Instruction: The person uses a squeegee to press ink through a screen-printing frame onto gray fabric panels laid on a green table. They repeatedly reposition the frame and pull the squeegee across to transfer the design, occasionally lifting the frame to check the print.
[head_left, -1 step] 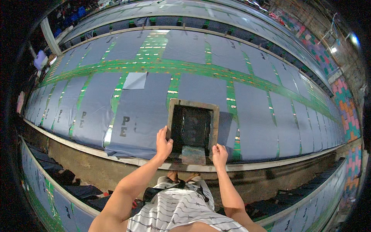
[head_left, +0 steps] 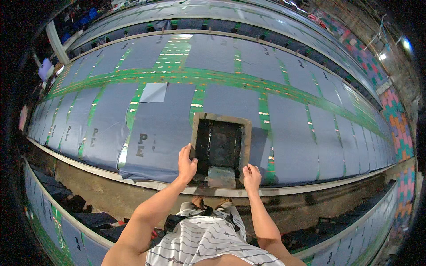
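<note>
A wooden-edged screen-printing frame [head_left: 224,118] with a dark mesh is at the near edge of the long table, over one of the blue-grey fabric pieces. My left hand [head_left: 187,164] grips its left side bar, fingers along the outside. On the lower right side bar, my right hand [head_left: 251,177] is closed with its fingers curled. A flat squeegee-like blade [head_left: 222,177] rests inside the frame at its near end, touched by neither hand. Dark printed letters show on the fabric panel [head_left: 164,119] left of the frame. How firmly the frame lies on the cloth cannot be seen.
Rows of fabric pieces [head_left: 288,137] lie across the table, with green strips [head_left: 197,95] between them. A small pale cloth square [head_left: 153,92] lies ahead. The table's pale edge rail [head_left: 306,189] runs before me. More tables [head_left: 133,29] stand beyond; another [head_left: 82,235] is behind me.
</note>
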Motion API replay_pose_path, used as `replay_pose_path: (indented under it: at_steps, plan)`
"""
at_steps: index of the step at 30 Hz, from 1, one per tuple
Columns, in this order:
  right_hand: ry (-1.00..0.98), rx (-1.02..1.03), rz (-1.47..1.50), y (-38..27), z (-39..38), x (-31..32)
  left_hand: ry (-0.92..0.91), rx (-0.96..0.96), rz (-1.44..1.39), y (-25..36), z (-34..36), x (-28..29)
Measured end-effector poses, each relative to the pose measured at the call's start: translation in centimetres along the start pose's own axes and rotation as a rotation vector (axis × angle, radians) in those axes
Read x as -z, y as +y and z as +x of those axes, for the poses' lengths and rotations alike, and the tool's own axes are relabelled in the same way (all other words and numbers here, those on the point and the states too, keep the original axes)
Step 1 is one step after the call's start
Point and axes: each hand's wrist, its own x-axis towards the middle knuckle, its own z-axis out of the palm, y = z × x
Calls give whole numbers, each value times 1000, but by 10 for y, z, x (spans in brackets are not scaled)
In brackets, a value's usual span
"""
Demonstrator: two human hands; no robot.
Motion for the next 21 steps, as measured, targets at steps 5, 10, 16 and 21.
replay_pose_path:
  at_steps: [5,10,16,21]
  plan:
    - [50,77,61,8,28,36,21,4,-36,29,9,-32]
    - [85,94,15,57,73,91,57,-2,-69,70,13,-110]
    - [42,55,-29,126,115,192,-39,74,-127,151,-15,-214]
    - [-40,45,-57,176,141,258,-57,123,-136,197,-37,-281]
